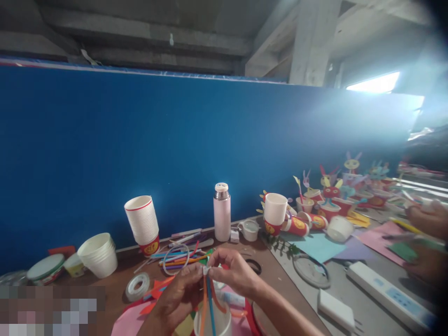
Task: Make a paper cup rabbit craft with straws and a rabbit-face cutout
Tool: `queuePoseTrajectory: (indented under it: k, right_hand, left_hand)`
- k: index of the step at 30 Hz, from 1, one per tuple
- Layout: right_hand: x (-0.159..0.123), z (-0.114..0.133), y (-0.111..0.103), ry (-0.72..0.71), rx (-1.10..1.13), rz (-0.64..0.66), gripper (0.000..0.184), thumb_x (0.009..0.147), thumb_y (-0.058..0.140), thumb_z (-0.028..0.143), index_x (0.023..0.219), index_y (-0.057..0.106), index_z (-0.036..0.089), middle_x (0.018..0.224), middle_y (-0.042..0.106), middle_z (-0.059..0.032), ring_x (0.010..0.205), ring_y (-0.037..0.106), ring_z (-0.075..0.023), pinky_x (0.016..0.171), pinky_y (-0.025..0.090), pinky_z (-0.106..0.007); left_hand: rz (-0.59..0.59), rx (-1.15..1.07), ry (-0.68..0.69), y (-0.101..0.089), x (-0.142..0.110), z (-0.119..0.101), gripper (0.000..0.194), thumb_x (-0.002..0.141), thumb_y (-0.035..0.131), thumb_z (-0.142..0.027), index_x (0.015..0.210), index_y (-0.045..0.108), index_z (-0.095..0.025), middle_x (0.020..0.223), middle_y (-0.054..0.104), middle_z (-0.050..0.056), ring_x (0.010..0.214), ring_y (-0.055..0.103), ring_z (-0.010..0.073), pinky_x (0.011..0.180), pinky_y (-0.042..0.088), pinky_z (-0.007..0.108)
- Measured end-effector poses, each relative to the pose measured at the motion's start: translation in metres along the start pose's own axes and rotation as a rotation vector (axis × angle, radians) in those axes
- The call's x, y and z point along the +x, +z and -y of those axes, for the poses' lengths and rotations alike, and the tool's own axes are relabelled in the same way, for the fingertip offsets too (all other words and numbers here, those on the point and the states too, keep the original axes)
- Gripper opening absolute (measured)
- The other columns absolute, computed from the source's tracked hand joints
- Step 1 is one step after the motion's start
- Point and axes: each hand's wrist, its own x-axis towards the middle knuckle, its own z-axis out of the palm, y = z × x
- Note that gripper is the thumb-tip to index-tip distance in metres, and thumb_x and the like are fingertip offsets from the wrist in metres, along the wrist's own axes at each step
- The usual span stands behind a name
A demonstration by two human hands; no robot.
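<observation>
Your left hand (174, 294) and right hand (234, 273), both closed, pinching the joined top of thin orange and blue strips (209, 298), held over a white paper cup (214, 322) on the brown counter (112, 293); that join appears to call for a firm hold. Nearby, a clear tape roll (137, 286). Farther, a pale pink steel-capped flask (222, 212) before a blue board (175, 140).

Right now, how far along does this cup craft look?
Decorated cup figures look finished at the table's far end. In hand: the left hand and right hand pinch coloured strips above a white cup. Left: stacked cups and loose straws look unused.
</observation>
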Motion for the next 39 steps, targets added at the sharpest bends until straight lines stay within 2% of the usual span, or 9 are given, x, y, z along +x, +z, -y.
queuePoseTrajectory:
  k: [5,9,15,22,26,33,35,37,39]
  right_hand:
    - [-0.004,0.009,0.0,0.007,0.001,0.055,0.011,0.072,0.062,0.025,0.078,0.061,0.015,0.069,0.056,0.0015,0.064,0.048,-0.0098,0.061,0.038,-0.02]
    - [-0.009,0.018,-0.002,-0.064,-0.043,0.107,0.014,0.071,0.065,0.028,0.077,0.06,0.016,0.076,0.056,0.0,0.072,0.051,-0.0119,0.069,0.04,-0.023]
    - [-0.014,0.036,0.0,-0.234,-0.085,0.207,0.012,0.075,0.063,0.028,0.077,0.06,0.016,0.095,0.055,-0.0053,0.094,0.051,-0.0167,0.086,0.037,-0.03]
    - [-0.018,0.046,0.004,-0.219,-0.061,0.267,0.019,0.08,0.056,0.028,0.096,0.058,0.018,0.101,0.059,-0.0062,0.096,0.053,-0.0176,0.085,0.039,-0.031]
    - [-0.016,0.045,0.006,-0.287,-0.091,0.252,0.012,0.08,0.056,0.027,0.085,0.061,0.018,0.096,0.063,-0.0062,0.1,0.052,-0.0187,0.091,0.035,-0.034]
    - [-0.013,0.029,0.0,-0.2,-0.069,0.114,0.009,0.078,0.059,0.026,0.079,0.059,0.017,0.098,0.063,-0.0063,0.109,0.047,-0.0202,0.092,0.033,-0.035]
    - [-0.01,0.022,-0.002,-0.175,-0.076,0.063,0.01,0.078,0.058,0.027,0.077,0.06,0.017,0.098,0.063,-0.006,0.111,0.045,-0.0201,0.093,0.032,-0.035]
    - [-0.007,0.017,-0.005,-0.152,-0.107,0.009,0.009,0.078,0.059,0.026,0.076,0.06,0.017,0.1,0.063,-0.006,0.112,0.045,-0.0198,0.094,0.032,-0.035]
    - [-0.004,0.013,-0.006,-0.13,-0.154,-0.042,0.008,0.076,0.06,0.025,0.074,0.061,0.017,0.103,0.061,-0.0065,0.112,0.045,-0.0199,0.095,0.031,-0.035]
  left_hand:
    - [0.128,-0.043,-0.051,-0.001,-0.004,0.003,0.005,0.069,0.066,-0.015,0.067,0.062,-0.012,0.062,0.056,0.0,0.058,0.053,0.0089,0.06,0.041,0.021]
    - [0.227,-0.013,-0.071,-0.002,-0.004,0.008,0.008,0.068,0.065,-0.016,0.073,0.062,-0.011,0.063,0.056,0.001,0.058,0.053,0.0107,0.059,0.04,0.024]
    - [0.281,-0.04,-0.049,-0.001,-0.008,0.017,0.018,0.062,0.068,-0.013,0.078,0.061,-0.013,0.064,0.053,0.0,0.057,0.052,0.0109,0.06,0.042,0.026]
    - [0.334,-0.017,-0.028,0.001,-0.011,0.015,0.013,0.061,0.069,-0.016,0.068,0.059,-0.013,0.06,0.051,0.0,0.054,0.056,0.0126,0.055,0.043,0.026]
    - [0.286,0.026,-0.003,-0.001,-0.009,0.016,0.026,0.061,0.07,-0.02,0.086,0.062,-0.015,0.065,0.056,0.001,0.055,0.059,0.0162,0.056,0.046,0.03]
    - [0.137,0.043,0.003,0.018,-0.012,0.005,0.036,0.068,0.066,-0.019,0.104,0.06,-0.022,0.082,0.062,0.004,0.064,0.059,0.0145,0.06,0.045,0.027]
    - [0.086,0.084,0.054,0.022,-0.011,0.001,0.028,0.068,0.067,-0.021,0.096,0.063,-0.018,0.08,0.063,0.004,0.065,0.058,0.0142,0.062,0.044,0.026]
    - [0.029,0.131,0.101,0.023,-0.008,0.001,0.014,0.07,0.066,-0.023,0.081,0.065,-0.015,0.069,0.061,0.003,0.06,0.056,0.0122,0.059,0.042,0.024]
    - [-0.022,0.16,0.156,0.022,-0.004,0.003,0.011,0.071,0.065,-0.025,0.072,0.063,-0.014,0.06,0.058,0.0,0.055,0.053,0.0101,0.056,0.041,0.022]
